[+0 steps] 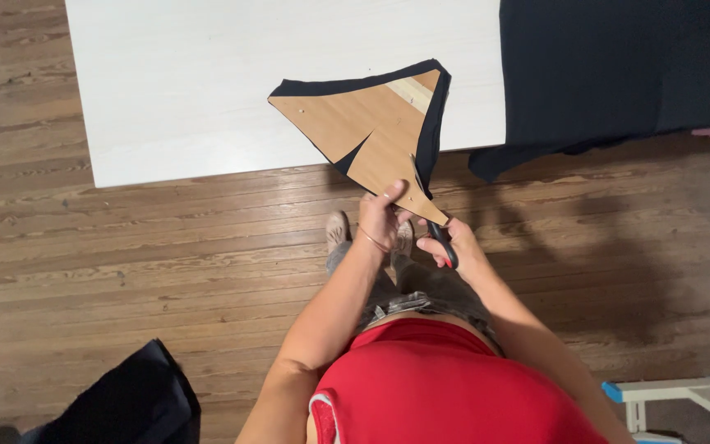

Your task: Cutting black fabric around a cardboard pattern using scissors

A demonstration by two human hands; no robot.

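Note:
A tan paper pattern piece [363,127] with a notch lies on dark navy fabric [433,123], both overhanging the near edge of a white table [191,82]. My left hand [381,215] pinches the pattern and fabric at their lower tip. My right hand [454,245] grips scissors [441,238] with red and black handles, their blades reaching up along the fabric's right edge beside the pattern.
A large piece of dark fabric [618,66] drapes over the table's right end. More dark cloth [125,403] lies on the wooden floor [125,263] at lower left. A white and blue stool [684,399] stands at lower right.

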